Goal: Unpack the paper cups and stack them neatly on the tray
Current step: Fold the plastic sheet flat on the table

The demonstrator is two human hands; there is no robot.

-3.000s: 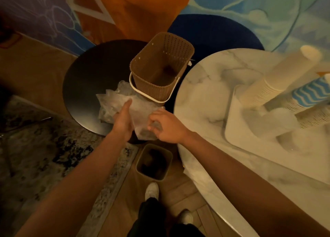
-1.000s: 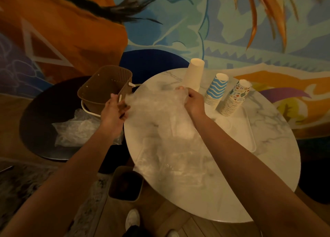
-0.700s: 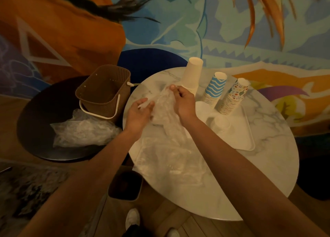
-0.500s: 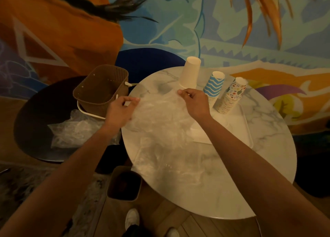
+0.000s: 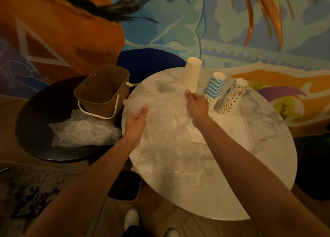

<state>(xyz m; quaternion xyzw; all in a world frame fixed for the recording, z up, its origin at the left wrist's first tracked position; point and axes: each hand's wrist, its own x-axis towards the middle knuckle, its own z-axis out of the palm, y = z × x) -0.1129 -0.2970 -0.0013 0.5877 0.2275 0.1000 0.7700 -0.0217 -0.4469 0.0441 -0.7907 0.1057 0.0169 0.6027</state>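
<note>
**Both hands hold a clear plastic wrapper over the marble tabletop**

Your left hand [image 5: 136,122] grips the near-left edge of a clear plastic wrapper [image 5: 164,115], thumb on top. Your right hand [image 5: 197,105] pinches its far edge, just beside the white cup stack [image 5: 190,76]. You hold the film spread between both hands. It looks empty, so you are probably gathering it up as waste.

3 upside-down stacks of paper cups stand at the far end of the white tray [image 5: 249,129]: the plain white one, a blue zigzag stack [image 5: 213,90] and a multicoloured stack [image 5: 232,97]. The wrapper hangs over the tray's left part and hides it.

To your left, a dark round table [image 5: 35,111] carries a brown basket [image 5: 102,90] and a second crumpled wrapper [image 5: 84,131]. A small bin [image 5: 125,186] sits on the floor between the 2 tables. The loose film could brush the white stack
</note>
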